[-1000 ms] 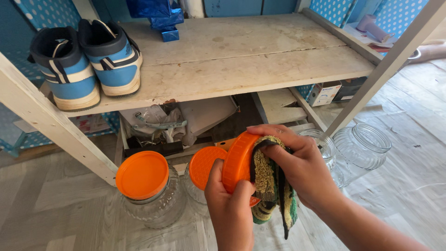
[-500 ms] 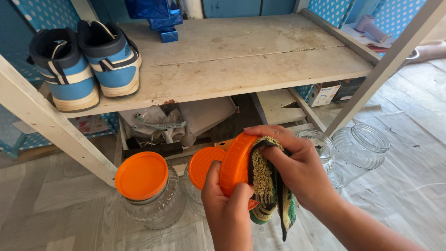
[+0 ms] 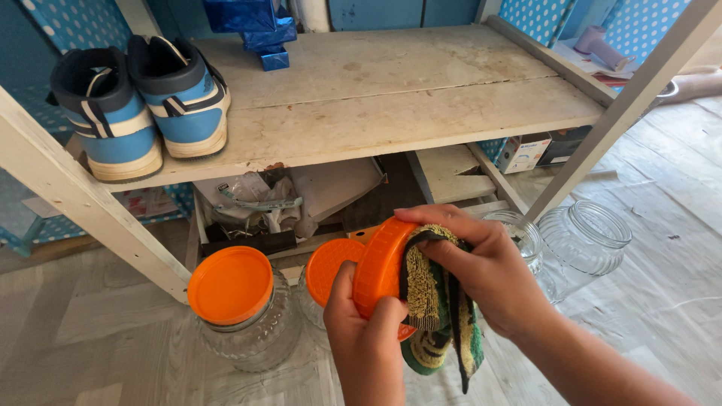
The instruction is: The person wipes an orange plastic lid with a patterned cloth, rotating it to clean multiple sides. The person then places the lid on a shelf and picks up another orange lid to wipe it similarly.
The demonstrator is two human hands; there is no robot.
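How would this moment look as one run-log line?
left hand: holds round orange plastic lid on edge | right hand: presses green-yellow cloth on lid | lidded glass jar: floor, left

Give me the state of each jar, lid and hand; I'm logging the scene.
Orange lid: off, held on edge.
Left hand: gripping the lid.
Right hand: pressing green cloth on the lid.
Left jar: capped.
Two right jars: uncapped.

Lid (image 3: pixel 380 267) in hand: orange; cloth (image 3: pixel 436 312) green/yellow w/ black stripes. Jar lids (image 3: pixel 229 284) also orange, jars (image 3: pixel 585 239) clear glass. Sneakers (image 3: pixel 143 105) blue, black & white; shelf (image 3: pixel 391 113) worn white wood; wall panels (image 3: pixel 64 26) blue w/ white dots.
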